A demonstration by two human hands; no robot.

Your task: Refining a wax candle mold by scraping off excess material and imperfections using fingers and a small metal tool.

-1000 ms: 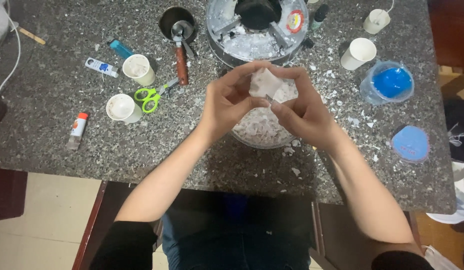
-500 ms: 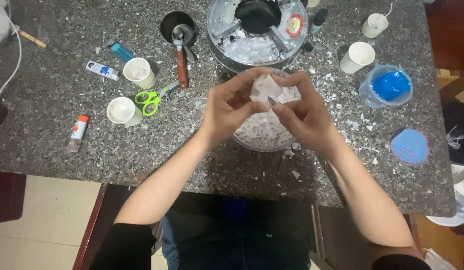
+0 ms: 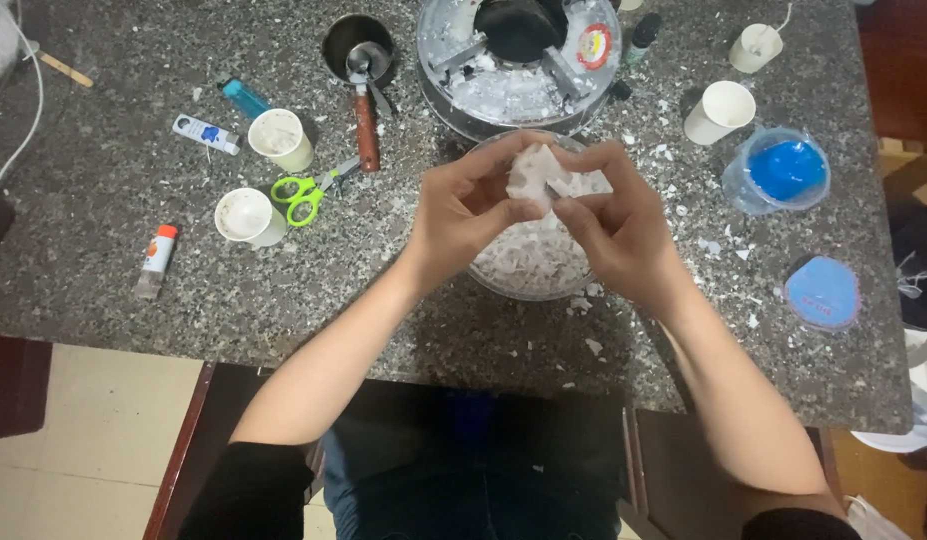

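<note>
White waxy chunk (image 3: 536, 172) pinched between left hand (image 3: 467, 210) and right hand (image 3: 623, 222), both clamped on it. Held directly above clear bowl (image 3: 503, 285) of white flakes, likely so crumbs dropped in. Green scissors (image 3: 305, 194) lay aside on granite worktop (image 3: 103, 290).

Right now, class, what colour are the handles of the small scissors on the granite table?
Bright green scissors handles, head view.

Home craft table: granite counter (image 3: 103, 290), scissors (image 3: 305, 195), glue stick (image 3: 156, 258), paper cups (image 3: 280, 139).
</note>
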